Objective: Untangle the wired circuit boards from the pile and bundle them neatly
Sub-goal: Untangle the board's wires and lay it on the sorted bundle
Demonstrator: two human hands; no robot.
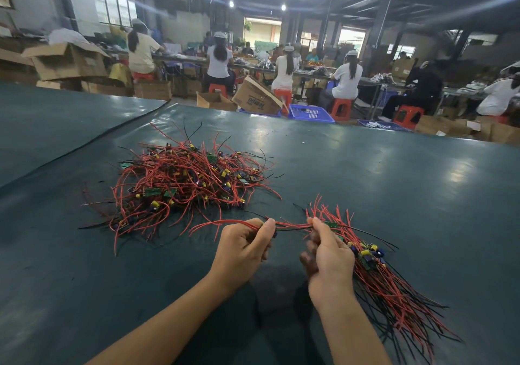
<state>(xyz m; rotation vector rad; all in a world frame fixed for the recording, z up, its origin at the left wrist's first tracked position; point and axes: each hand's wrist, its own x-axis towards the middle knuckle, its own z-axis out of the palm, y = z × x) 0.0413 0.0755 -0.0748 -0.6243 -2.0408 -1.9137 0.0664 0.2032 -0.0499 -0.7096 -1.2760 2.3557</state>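
Item 1, strand (292, 225): red and black wires of one wired board, stretched between my two grips above the tabletop (394, 173). The long axis runs left to right, almost level. The free red ends trail out past the left grip, pointing left.

Item 2, left grip (244, 247): fingers curled, thumb and forefinger pinching the strand's left part.

Item 3, right grip (329, 252): thumb and forefinger pinching the strand's right end. I cannot tell whether its lower fingers also hold the bundle.

Item 4, bundle (377, 277): aligned boards and wires lying on the tabletop, just right of the right grip and touching it. The long axis slants from upper left to lower right. The boards cluster near the grip and the wire tails fan toward the near right.

Item 5, pile (185, 181): tangled, on the tabletop beyond and left of the left grip, apart from it.
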